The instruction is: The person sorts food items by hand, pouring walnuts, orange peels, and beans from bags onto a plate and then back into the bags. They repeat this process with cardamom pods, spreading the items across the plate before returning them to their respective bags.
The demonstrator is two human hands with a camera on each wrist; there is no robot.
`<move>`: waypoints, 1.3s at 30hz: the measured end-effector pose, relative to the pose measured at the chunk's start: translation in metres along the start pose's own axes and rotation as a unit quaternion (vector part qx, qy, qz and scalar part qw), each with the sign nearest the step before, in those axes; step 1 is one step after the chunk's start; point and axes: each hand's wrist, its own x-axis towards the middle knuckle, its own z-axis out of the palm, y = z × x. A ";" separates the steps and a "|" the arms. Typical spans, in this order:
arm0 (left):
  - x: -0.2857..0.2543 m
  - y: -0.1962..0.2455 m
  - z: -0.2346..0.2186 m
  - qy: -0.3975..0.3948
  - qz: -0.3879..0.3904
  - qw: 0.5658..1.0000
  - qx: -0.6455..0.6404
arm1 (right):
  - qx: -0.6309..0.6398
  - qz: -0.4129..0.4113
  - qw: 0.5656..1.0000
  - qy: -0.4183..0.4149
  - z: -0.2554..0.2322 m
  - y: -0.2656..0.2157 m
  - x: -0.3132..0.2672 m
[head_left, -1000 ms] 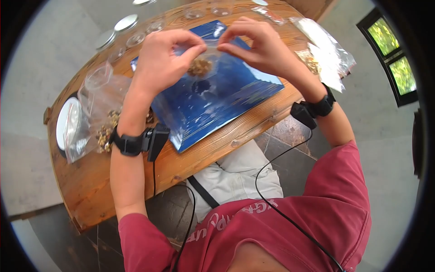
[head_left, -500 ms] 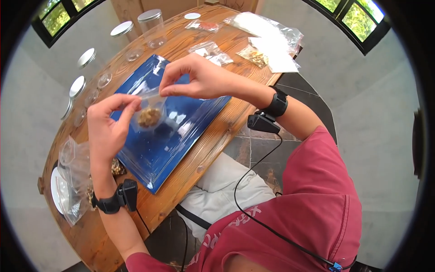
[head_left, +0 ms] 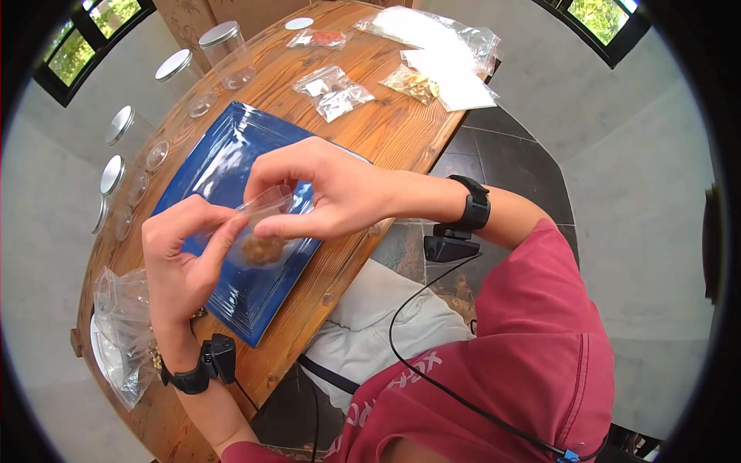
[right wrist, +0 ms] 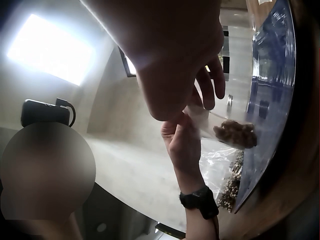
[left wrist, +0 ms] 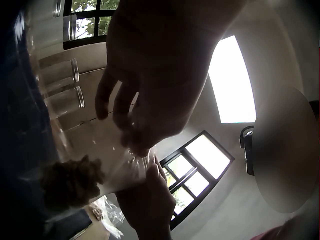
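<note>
Fingers of both my hands pinch the top edge of the small clear bag [head_left: 261,231] of brown nuts, held above the blue tray [head_left: 224,170]; left hand [head_left: 181,255] and right hand [head_left: 328,193] have drawn closer together and lower than half a second ago, suggesting the bag's mouth is being pressed closed
</note>
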 end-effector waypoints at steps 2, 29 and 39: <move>0.001 0.006 0.002 -0.003 0.007 1.000 0.008 | 0.014 0.002 1.000 -0.003 0.004 0.006 0.001; -0.002 -0.005 -0.002 0.023 -0.031 0.999 0.033 | -0.490 0.405 0.768 0.074 -0.236 0.171 -0.008; -0.002 0.002 0.000 0.020 -0.025 0.998 0.048 | -0.531 0.388 0.749 0.073 -0.208 0.124 -0.054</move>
